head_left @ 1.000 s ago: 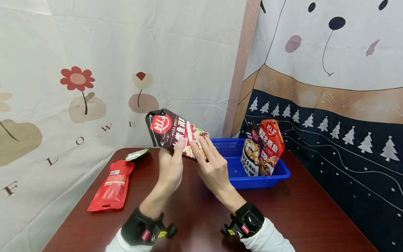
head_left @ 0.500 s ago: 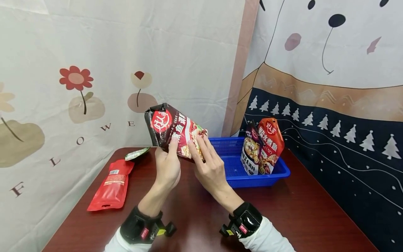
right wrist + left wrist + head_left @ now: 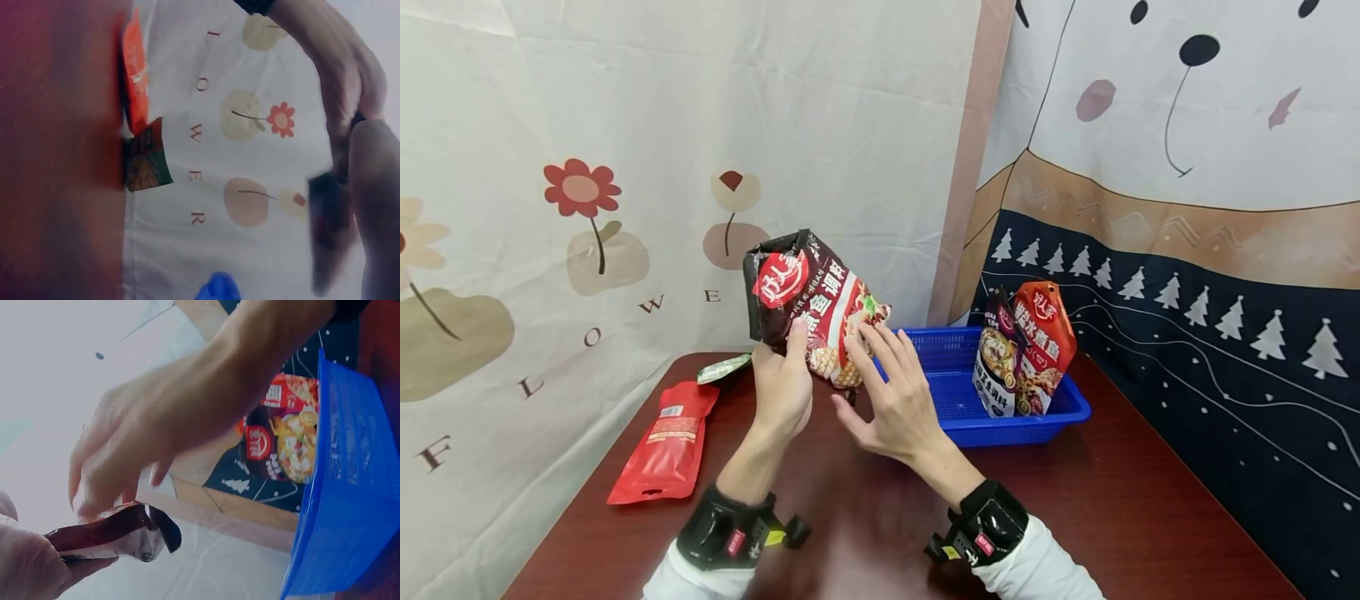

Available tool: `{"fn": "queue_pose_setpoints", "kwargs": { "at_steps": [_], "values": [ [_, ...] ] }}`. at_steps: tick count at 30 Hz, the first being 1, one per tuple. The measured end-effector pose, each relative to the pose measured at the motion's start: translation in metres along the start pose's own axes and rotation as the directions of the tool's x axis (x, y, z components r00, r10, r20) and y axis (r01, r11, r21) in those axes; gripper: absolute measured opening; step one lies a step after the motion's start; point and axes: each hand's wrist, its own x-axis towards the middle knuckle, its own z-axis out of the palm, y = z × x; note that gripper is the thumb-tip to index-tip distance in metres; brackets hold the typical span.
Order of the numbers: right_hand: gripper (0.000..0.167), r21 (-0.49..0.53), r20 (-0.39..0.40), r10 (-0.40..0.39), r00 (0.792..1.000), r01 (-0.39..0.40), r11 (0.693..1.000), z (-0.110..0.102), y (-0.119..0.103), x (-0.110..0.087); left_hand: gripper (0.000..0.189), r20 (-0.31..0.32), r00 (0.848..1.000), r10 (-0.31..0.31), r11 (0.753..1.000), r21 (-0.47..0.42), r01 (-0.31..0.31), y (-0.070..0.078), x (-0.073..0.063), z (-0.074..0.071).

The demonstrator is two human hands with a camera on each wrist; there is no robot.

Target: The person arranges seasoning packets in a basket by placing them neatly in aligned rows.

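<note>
In the head view my left hand (image 3: pixel 781 392) grips a black-and-red seasoning packet (image 3: pixel 822 304) by its lower left edge, thumb on the printed front. The packet is raised above the table and tilted, its dark top end at upper left. My right hand (image 3: pixel 895 400) is at its lower right end, extended fingertips on the printed face and thumb held apart below. From the left wrist view, the packet (image 3: pixel 106 534) appears edge-on, with the right hand (image 3: pixel 156 419) over it. The right wrist view shows the left hand (image 3: pixel 344 75) holding it, blurred.
A blue basket (image 3: pixel 1000 435) stands to the right on the dark wooden table (image 3: pixel 865 517), with a dark packet (image 3: pixel 998 358) and a red packet (image 3: pixel 1045 346) upright inside. At the left lie a red pouch (image 3: pixel 666 446) and a small green packet (image 3: pixel 724 367). Patterned cloth hangs behind.
The packet has turned to stand steeper, its top end rising. My left hand has shifted slightly left and up; my right thumb has come away from the packet.
</note>
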Motion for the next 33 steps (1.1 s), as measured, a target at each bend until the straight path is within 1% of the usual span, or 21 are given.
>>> {"fn": "queue_pose_setpoints", "kwargs": {
  "at_steps": [3,5,7,10,12,14,16,18,21,25,27,29,30,32,33],
  "values": [
    [0.067,0.061,-0.02,0.035,0.999,-0.033,0.998,-0.004,0.007,0.004,0.043,0.007,1.0,-0.004,0.999,0.054,0.003,-0.001,0.005,-0.007],
    [0.065,0.104,-0.028,0.079,0.996,-0.076,0.992,-0.009,0.012,0.007,0.043,0.019,1.0,-0.009,0.995,0.097,0.008,-0.001,0.008,-0.01],
    [0.066,0.158,-0.023,0.137,0.99,-0.132,0.979,-0.014,0.018,0.009,0.043,0.031,0.999,-0.03,0.991,0.13,0.026,-0.001,0.009,-0.013],
    [0.07,0.239,0.012,0.238,0.971,-0.234,0.942,-0.023,0.026,0.011,0.044,0.072,0.995,-0.067,0.985,0.164,0.054,0.0,0.011,-0.017],
    [0.073,0.291,0.056,0.307,0.95,-0.31,0.905,-0.03,0.031,0.013,0.044,0.124,0.989,-0.086,0.983,0.174,0.063,0.0,0.012,-0.019],
    [0.075,0.332,0.106,0.367,0.924,-0.381,0.863,-0.038,0.035,0.015,0.046,0.189,0.977,-0.095,0.98,0.189,0.059,0.001,0.012,-0.021],
    [0.076,0.379,0.163,0.42,0.893,-0.449,0.809,-0.046,0.039,0.017,0.047,0.255,0.961,-0.104,0.977,0.207,0.05,0.002,0.012,-0.023],
    [0.076,0.429,0.226,0.459,0.859,-0.511,0.745,-0.054,0.042,0.019,0.05,0.311,0.943,-0.116,0.971,0.234,0.043,0.003,0.012,-0.024],
    [0.074,0.52,0.332,0.49,0.806,-0.59,0.618,-0.067,0.046,0.023,0.052,0.37,0.918,-0.142,0.958,0.286,0.033,0.004,0.011,-0.024],
    [0.066,0.596,0.452,0.481,0.751,-0.656,0.464,-0.08,0.051,0.027,0.052,0.425,0.887,-0.182,0.935,0.354,0.022,0.004,0.009,-0.026],
    [0.062,0.612,0.501,0.471,0.726,-0.682,0.4,-0.085,0.054,0.028,0.051,0.446,0.873,-0.197,0.922,0.388,0.01,0.004,0.009,-0.028],
    [0.059,0.621,0.548,0.455,0.701,-0.706,0.34,-0.089,0.057,0.029,0.05,0.469,0.858,-0.21,0.915,0.403,0.003,0.003,0.009,-0.029],
    [0.058,0.629,0.57,0.445,0.69,-0.716,0.304,-0.09,0.059,0.029,0.05,0.479,0.851,-0.213,0.913,0.408,-0.002,0.003,0.008,-0.029],
    [0.059,0.643,0.607,0.416,0.677,-0.726,0.244,-0.093,0.06,0.03,0.05,0.503,0.838,-0.21,0.91,0.414,-0.021,0.002,0.009,-0.03],
    [0.059,0.648,0.621,0.401,0.673,-0.729,0.22,-0.094,0.061,0.03,0.05,0.513,0.832,-0.209,0.91,0.414,-0.026,0.001,0.01,-0.03]
  ]
}}
